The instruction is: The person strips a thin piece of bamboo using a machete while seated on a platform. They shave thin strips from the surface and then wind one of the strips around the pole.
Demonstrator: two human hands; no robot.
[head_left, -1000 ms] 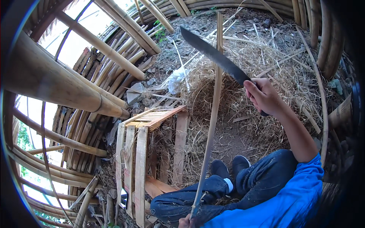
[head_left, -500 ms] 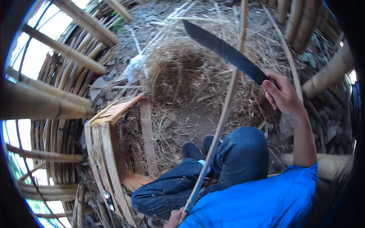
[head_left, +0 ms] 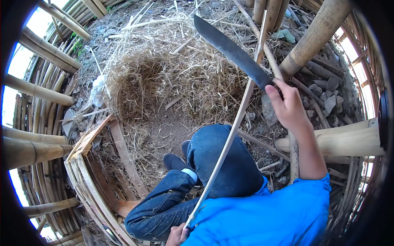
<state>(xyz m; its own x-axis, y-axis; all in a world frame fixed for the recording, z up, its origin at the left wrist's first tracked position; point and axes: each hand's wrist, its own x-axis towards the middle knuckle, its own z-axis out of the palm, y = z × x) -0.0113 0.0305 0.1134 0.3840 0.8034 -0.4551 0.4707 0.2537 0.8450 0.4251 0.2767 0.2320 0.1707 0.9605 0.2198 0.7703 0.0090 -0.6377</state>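
Note:
My right hand (head_left: 286, 104) is closed round the handle of a machete with a broad, dark, curved blade (head_left: 223, 46) pointing up and left. A long, pale strip of bamboo (head_left: 223, 153) slants across my raised knee and up past the blade. My left hand (head_left: 176, 234), low in the picture beside my blue shirt, is closed on the strip's lower end. The blade passes in front of the strip near its upper part; whether they touch, I cannot tell.
Thin shavings (head_left: 135, 78) are heaped on the dirt beyond my feet. At left stands a slatted wooden frame (head_left: 92, 180) beside my leg. Thick bamboo poles (head_left: 316, 37) rise at right, near broken stones (head_left: 330, 102). More poles (head_left: 39, 92) form a wall at left.
The view has swung right, so the heap and frame sit further left in it. My right hand and machete are a little lower along the strip. Both hands keep their hold.

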